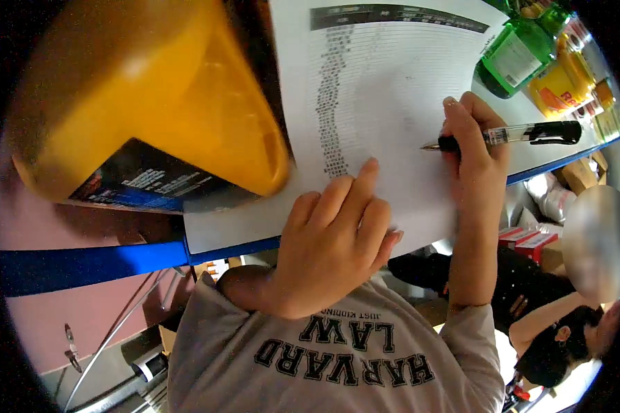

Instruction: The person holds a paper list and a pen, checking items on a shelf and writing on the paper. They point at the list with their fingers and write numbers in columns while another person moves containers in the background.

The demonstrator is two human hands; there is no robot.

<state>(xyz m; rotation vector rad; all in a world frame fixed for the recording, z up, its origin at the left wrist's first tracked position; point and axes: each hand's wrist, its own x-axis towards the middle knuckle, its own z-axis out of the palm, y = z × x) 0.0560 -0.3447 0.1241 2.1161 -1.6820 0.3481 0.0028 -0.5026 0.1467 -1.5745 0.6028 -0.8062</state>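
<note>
A printed sheet of paper [393, 89] lies in front of me, with a dark header bar and a column of small text, its rows ruled across. My right hand [479, 144] grips a pen [523, 133] with a clear barrel and black cap end. The pen's tip points left, close over the sheet's ruled area. My left hand [337, 234] rests at the sheet's lower part with nothing in it. One finger stretches toward the bottom of the text column, while the others are bent and apart.
A large yellow jug [179, 89] with a dark label stands close at the left. Green bottles [520, 55] and a yellow container [565, 82] are at the upper right. The table has a blue edge [96, 268]. Another person [551, 323] is at the lower right, near red boxes [534, 244].
</note>
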